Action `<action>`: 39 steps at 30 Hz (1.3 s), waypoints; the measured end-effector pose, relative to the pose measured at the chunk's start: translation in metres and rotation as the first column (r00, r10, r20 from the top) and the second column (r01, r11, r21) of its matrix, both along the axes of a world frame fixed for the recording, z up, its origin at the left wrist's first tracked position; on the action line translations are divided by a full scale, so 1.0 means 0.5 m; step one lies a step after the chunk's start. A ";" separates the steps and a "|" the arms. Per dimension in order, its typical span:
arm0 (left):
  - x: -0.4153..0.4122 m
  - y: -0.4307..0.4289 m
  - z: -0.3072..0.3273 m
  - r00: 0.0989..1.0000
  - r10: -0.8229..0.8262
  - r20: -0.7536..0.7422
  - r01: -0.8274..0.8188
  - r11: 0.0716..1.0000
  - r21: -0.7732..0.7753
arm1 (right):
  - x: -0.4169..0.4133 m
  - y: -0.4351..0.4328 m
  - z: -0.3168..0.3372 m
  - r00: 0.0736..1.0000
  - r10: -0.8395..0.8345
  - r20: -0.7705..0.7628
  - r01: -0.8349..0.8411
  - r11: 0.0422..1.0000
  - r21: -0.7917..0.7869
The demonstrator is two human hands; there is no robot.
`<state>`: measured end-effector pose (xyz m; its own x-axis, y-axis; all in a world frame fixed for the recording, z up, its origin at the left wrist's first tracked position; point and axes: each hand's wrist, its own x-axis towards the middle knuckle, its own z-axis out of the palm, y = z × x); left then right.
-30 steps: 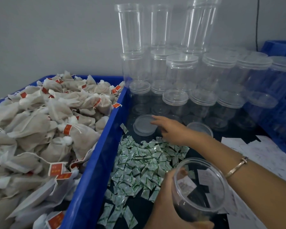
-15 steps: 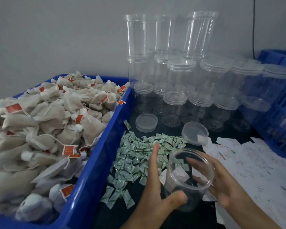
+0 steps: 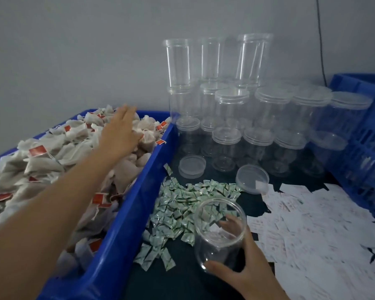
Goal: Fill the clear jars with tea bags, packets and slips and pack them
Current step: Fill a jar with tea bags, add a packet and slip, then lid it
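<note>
Left hand [image 3: 119, 131], fingers straight, empty, just above tea bags [image 3: 52, 156]; right hand [image 3: 247, 271] fingers wrap the jar [image 3: 219, 232] (lidless). Tag strings under fingers may tangle, dragging extras out.

Dim, even light; soft overall blur, wide-angle bending at the edges.

The blue bin wall [image 3: 139, 202] rises between tea bags [image 3: 52, 161] and table [image 3: 182, 282]. Stacked jars [image 3: 226, 137] close the back, a crate [image 3: 366, 148] the right; packets [image 3: 182, 204], slips [image 3: 312, 234] and lids [image 3: 192, 167] litter the middle.
</note>
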<state>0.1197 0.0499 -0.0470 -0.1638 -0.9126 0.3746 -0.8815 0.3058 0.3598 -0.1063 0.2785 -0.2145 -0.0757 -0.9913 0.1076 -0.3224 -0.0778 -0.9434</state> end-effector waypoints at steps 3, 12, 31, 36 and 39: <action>0.038 -0.035 -0.029 0.916 -0.004 0.401 -0.049 0.991 0.122 | -0.003 0.000 0.000 1.000 0.001 -0.016 -0.001 1.000 0.016; 0.003 -0.025 -0.046 0.926 0.096 0.365 -0.029 0.982 -0.186 | -0.007 0.003 0.000 0.999 -0.029 -0.030 0.029 0.999 -0.014; -0.129 0.198 -0.031 0.712 -0.663 0.231 0.673 0.738 0.044 | -0.003 0.008 0.003 0.999 -0.004 0.036 0.006 0.999 -0.044; -0.029 0.027 0.003 0.735 -0.040 0.677 0.223 0.957 -0.185 | -0.003 0.012 0.009 0.998 -0.012 0.061 0.015 0.998 -0.058; 0.041 -0.014 -0.014 0.656 0.135 0.743 -0.131 0.989 -0.064 | -0.005 0.011 0.011 0.998 -0.002 0.067 0.006 0.998 -0.060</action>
